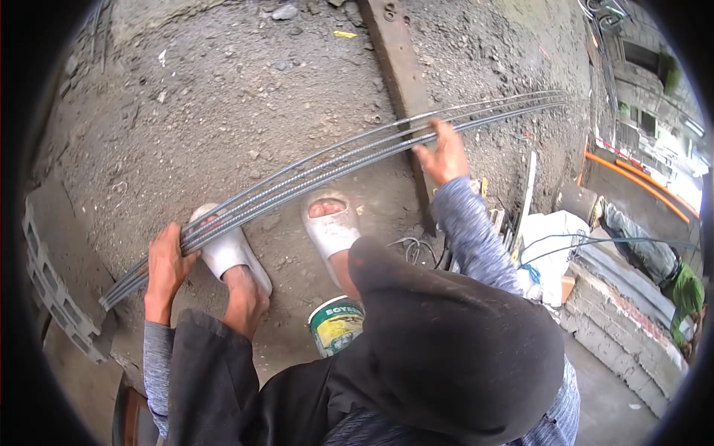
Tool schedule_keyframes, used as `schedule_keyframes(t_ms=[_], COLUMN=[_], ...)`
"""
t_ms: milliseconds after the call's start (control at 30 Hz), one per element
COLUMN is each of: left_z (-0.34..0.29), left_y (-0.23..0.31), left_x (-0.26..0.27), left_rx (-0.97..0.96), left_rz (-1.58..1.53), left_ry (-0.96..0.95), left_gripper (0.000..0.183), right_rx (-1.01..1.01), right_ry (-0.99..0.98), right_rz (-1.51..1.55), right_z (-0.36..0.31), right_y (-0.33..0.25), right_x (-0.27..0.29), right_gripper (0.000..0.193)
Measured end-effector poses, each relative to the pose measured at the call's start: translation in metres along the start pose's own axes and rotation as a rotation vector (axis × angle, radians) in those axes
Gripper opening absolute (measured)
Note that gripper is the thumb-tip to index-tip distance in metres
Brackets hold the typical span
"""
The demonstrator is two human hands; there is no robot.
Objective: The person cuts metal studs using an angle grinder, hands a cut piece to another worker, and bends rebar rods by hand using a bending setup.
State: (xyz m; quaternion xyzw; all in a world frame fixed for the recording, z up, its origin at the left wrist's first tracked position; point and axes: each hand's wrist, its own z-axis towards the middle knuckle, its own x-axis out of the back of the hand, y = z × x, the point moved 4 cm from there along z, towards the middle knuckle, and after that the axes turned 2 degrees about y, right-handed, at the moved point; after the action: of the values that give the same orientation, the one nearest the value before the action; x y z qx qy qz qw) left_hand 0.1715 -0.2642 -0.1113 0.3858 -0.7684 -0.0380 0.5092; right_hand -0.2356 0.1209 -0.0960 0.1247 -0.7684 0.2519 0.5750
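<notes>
Several ribbed steel bars lie in a long, loose bundle slanting across the view, from near-left low to far-right high. My left hand is wrapped round the bundle near its left end. Over the bars toward their right side is my right hand, its thumb and forefinger spread apart at the rods, with no closed grip showing. Beyond that hand the bars fan out slightly. Their left tips are drawn together past my left hand.
A long rusty steel beam crosses under the bars. Hollow concrete blocks stand left. By my feet in white slippers is a paint pail. At right are a white sack, a block ledge and another person.
</notes>
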Motion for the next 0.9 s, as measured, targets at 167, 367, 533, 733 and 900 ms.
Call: schedule_keyframes(t_ms=[167,367,533,733,900], left_z=[0.009,0.001,-0.001,-0.001,0.001], left_y=[0.001,-0.008,-0.009,-0.011,-0.012], left_x=[-0.008,-0.006,-0.012,-0.013,-0.01], left_rx=[-0.008,0.001,-0.016,-0.015,-0.007], left_rz=[-0.005,0.048,0.092,0.101,0.051], left_ry=[0.011,0.008,0.007,-0.023,-0.014], left_gripper=[0.043,0.038,0.037,0.037,0.036], right_rx=[0.148,0.266,0.239,0.222,0.191], right_ry=[-0.239,-0.411,-0.48,-0.59,-0.567], right_rz=[-0.635,-0.675,-0.71,-0.791,-0.747], right_z=[0.056,0.079,0.077,0.073,0.077], right_y=[0.083,0.089,0.102,0.096,0.096], right_x=[0.011,-0.014,-0.021,-0.022,-0.023], right_gripper=[0.092,0.069,0.05,0.038,0.036])
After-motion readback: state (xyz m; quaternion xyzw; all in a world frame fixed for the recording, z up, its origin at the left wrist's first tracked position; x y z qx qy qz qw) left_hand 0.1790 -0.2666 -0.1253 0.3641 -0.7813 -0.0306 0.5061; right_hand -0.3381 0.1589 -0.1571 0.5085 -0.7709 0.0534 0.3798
